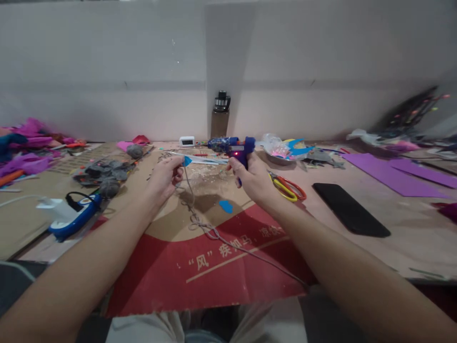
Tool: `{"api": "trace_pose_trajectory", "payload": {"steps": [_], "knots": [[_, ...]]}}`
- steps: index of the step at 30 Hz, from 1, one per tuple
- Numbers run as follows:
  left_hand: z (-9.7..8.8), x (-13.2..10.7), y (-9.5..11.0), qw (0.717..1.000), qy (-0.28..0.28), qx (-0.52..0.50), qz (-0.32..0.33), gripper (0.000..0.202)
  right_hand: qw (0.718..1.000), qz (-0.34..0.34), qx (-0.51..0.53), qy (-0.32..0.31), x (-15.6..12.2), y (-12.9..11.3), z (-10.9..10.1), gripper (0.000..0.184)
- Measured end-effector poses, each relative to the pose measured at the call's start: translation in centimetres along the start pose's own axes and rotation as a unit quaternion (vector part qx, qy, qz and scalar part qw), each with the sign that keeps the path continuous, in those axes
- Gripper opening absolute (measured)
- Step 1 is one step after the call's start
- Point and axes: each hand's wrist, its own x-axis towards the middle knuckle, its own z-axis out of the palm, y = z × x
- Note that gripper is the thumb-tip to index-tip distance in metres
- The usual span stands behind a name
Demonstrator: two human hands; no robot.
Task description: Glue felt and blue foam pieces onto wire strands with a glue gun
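My left hand (164, 178) pinches a small blue piece (187, 161) between thumb and fingertips; whether it is paper or felt I cannot tell. My right hand (256, 180) is wrapped round the handle of a blue hot glue gun (241, 148), whose red light is on. The gun's nozzle points left, toward the pinched piece but apart from it. Below both hands, another blue cut-out (225, 206) lies on a red and tan cardboard sheet (214, 276). A tangled grey cord (214, 233) crosses the cardboard.
Scissors (293, 189) and a black phone (350, 209) lie to the right, near purple sheets (389, 176). A bowl (280, 155) holds scraps. At left stand a blue power strip (76, 221) and grey fuzzy pieces (103, 174). A bottle (220, 119) stands behind, by a small white clock (187, 141).
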Motion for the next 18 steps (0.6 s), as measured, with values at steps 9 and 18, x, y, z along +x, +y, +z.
{"api": "trace_pose_trajectory", "payload": {"steps": [9, 18], "knots": [[0.2, -0.2, -0.6, 0.999, -0.018, 0.010, -0.031, 0.015, 0.975, -0.102, -0.199, -0.003, -1.1, -1.3, 0.8, 0.033], [0.8, -1.0, -0.5, 0.998, -0.039, 0.022, -0.045, 0.017, 0.963, -0.088, -0.255, -0.010, -1.4, -1.3, 1.1, 0.038]]}}
